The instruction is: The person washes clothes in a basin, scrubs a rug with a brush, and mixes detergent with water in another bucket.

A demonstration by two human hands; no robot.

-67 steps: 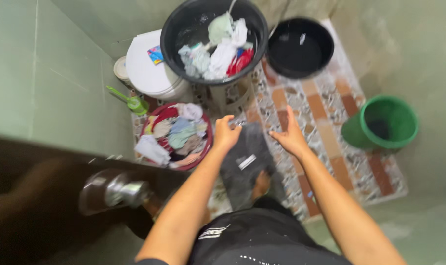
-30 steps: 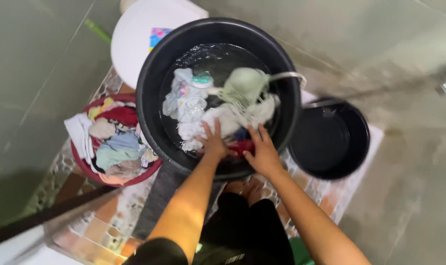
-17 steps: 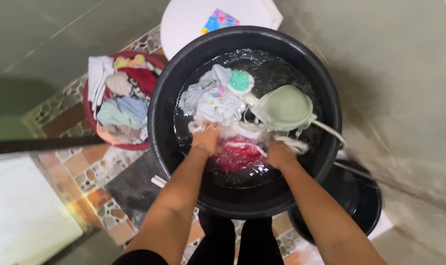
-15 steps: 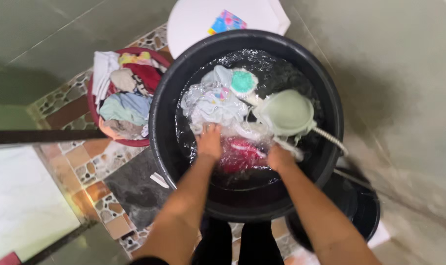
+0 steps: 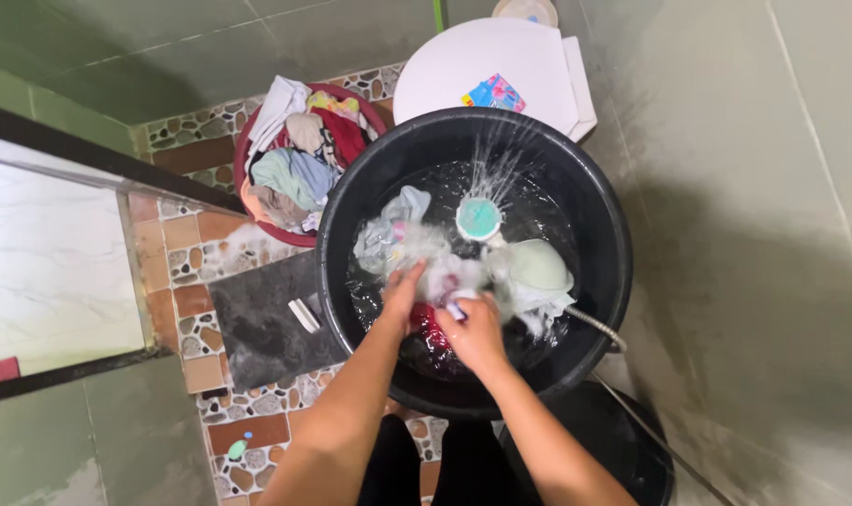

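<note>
Hands [image 5: 445, 314] hide red garment [image 5: 426, 328] underwater

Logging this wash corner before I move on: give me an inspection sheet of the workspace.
Surface: mosaic tile floor with a grey mat.
Job's things: black tub of water holds white cloth, red garment and pale green garment.
Clutter: red basket heaped with clothes; white lid.
Hands: left hand and right hand grip the white cloth.
Cables: shower hose over the rim; spray head spraying.
Surroundings: green walls; second black tub.
</note>
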